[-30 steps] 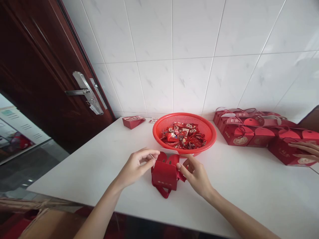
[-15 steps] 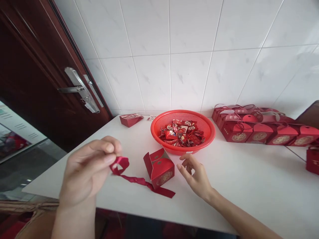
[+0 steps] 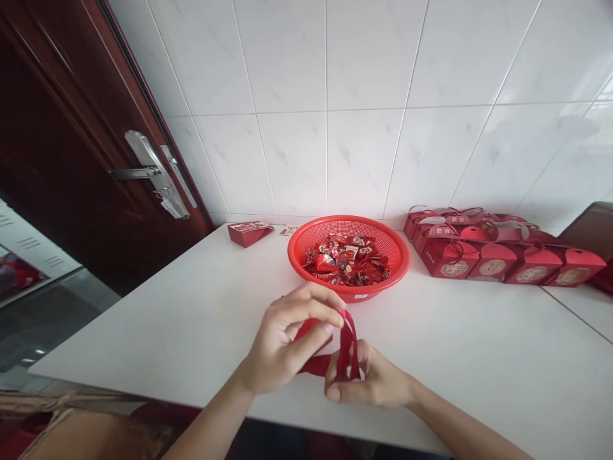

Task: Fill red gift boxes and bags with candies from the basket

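Between finger and thumb, my left hand [image 3: 297, 338] pinches the upper end of a dark red ribbon [image 3: 345, 348]. My right hand [image 3: 368, 377] is closed on the same ribbon lower down, which forms a narrow upright loop between the hands. A further stretch of ribbon runs left on the table under my left hand. Behind my left hand stands a small red box [image 3: 313, 331], mostly hidden by the fingers. Just beyond the hands sits a red plastic basket [image 3: 349, 291] holding many wrapped candies [image 3: 347, 259].
Several red gift boxes [image 3: 491, 262] with ribbon handles stand in rows at the right, by the tiled wall. Another red box [image 3: 249, 234] lies at the back left of the white table [image 3: 191, 319]. A dark wooden door [image 3: 71, 128] is at the left.
My left hand has moved right with the ribbon, in front of the small box. My right hand has come nearer and closed on the ribbon.
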`<state>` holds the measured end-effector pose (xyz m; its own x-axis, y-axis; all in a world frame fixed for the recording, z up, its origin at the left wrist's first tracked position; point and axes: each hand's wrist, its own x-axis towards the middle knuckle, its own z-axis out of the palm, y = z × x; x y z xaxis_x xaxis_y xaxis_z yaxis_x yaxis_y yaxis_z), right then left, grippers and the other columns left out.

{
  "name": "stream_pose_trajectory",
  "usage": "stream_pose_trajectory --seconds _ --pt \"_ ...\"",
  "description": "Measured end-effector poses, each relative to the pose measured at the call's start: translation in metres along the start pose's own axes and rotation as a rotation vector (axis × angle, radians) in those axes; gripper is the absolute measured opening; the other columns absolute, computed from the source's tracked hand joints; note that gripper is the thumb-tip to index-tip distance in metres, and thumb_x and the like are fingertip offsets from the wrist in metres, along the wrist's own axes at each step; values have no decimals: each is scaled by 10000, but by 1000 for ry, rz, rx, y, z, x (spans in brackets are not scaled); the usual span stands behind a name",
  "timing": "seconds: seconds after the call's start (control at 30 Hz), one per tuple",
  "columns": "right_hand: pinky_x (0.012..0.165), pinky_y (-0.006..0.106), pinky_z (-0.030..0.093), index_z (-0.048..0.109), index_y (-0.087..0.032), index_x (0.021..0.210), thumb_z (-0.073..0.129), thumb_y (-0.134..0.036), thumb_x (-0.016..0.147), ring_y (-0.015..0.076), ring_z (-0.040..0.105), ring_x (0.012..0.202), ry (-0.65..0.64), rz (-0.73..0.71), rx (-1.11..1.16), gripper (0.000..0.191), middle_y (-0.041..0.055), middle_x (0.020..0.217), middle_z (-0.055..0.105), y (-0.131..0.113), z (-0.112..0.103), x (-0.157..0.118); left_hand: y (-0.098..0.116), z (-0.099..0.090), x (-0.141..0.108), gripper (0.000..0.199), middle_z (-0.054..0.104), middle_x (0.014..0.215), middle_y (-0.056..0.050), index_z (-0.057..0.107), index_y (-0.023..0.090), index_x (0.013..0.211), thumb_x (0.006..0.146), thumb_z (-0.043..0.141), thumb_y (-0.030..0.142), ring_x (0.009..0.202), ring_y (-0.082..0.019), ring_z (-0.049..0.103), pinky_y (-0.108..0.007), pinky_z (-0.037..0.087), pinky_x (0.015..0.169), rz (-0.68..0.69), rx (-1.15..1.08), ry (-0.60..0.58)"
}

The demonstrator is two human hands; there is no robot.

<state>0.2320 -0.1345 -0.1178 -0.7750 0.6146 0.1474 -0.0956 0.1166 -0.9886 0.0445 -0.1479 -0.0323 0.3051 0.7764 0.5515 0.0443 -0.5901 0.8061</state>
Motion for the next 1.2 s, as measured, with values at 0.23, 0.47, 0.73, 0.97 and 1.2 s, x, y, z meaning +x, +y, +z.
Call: stream_pose_trajectory --seconds 0.23,0.47,0.73,0.97,1.2 --pt "647 280 429 636 -178 744 689 -577 820 129 472 639 96 89 -112 410 -9 675 551 -5 1 1 5 -50 -3 128 695 893 -62 735 227 705 762 799 322 876 -229 668 -363 591 733 43 92 560" --pt "601 306 498 640 -199 688 697 -602 804 153 540 636 218 -41 -19 423 50 777 632 -19 -12 -2 10 -71 -13 91 663 757 -33 733 258 671 720 804 289 742 -208 635 -347 549 623 -29 53 601" --pt "505 320 423 604 -218 589 738 -586 764 139 443 482 473 -279 35 429 -1 555 524 -37 -56 -23 7 -28 -20 131 708 937 -91 771 213 830 891 655 227 809 -187 671 -293 571 694 -209 38 -113" --pt "676 302 489 713 -199 858 760 -471 808 158 568 692 176 -117 -230 280 32 793 682 -46 -44 -20 -11 16 -18 169 700 1107 -98 757 225 968 951 592 259 892 -180 685 -261 576 723 -147 120 -147" --pt "613 259 481 714 -168 829 648 -492 897 132 582 635 322 -61 -365 337 32 740 705 -49 -59 -21 -14 18 -21 341 595 1437 -74 684 329 1265 933 616 283 1259 -271 615 -331 575 977 -88 348 -242"
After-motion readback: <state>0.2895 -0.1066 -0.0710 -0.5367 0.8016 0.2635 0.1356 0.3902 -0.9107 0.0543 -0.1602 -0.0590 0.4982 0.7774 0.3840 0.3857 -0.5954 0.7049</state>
